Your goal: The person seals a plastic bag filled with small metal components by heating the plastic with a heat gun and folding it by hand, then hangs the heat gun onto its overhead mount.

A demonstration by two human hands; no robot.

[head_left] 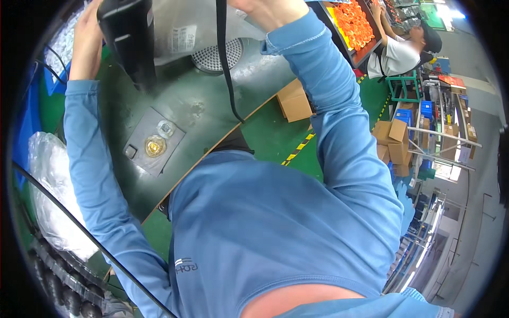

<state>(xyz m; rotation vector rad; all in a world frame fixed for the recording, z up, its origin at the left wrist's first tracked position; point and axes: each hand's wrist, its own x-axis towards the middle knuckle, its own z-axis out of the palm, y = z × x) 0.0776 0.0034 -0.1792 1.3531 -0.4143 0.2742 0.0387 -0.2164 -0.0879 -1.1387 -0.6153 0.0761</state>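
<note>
My left hand (88,45) reaches up along the left side of the bench, its fingers running out of view at the top edge. My right hand (273,11) is at the top edge beside a clear plastic bag (180,24) with a white label; its fingers are cut off, so whether it grips the bag is hidden. A black elongated device (124,37) hangs close in front, between my left hand and the bag. Below it on the bench lies a grey square sheet (160,161) bearing a gold round part (155,146), a clear round part (166,129) and a small black square piece (130,151).
A grey round studded pad (220,57) lies on the green bench (196,114). A black strap (225,63) hangs across it. Plastic wrapping (55,191) is at left, a cardboard box (294,100) beyond the edge. Another person (405,55) sits near a tray of orange parts (352,26).
</note>
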